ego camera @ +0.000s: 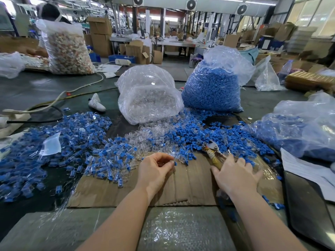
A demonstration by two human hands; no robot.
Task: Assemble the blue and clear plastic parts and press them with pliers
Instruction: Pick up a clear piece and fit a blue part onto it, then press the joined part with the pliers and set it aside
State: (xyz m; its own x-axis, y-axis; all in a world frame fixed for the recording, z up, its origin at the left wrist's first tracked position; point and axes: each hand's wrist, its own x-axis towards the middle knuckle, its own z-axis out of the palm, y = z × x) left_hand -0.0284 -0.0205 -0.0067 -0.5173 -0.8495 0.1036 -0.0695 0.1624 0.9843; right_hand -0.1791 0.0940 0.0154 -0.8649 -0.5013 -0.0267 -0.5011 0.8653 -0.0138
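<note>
My left hand point(155, 169) hovers over the cardboard sheet point(186, 185) with its fingers curled, pinching a small clear and blue part point(174, 163) at the fingertips. My right hand point(235, 174) lies with fingers spread over the handles of the pliers point(213, 150), whose metal jaws point away from me into the loose blue parts point(199, 136). Loose clear parts point(145, 136) are scattered just beyond the cardboard. A wide heap of assembled blue and clear pieces point(54, 147) covers the left side.
A bag of clear parts point(148, 98) and a bag of blue parts point(213, 84) stand behind the piles. Another bag with blue parts point(299, 131) lies at right, above white paper point(308, 171). Cables point(54, 102) run at left. Bubble wrap point(181, 230) lies nearest me.
</note>
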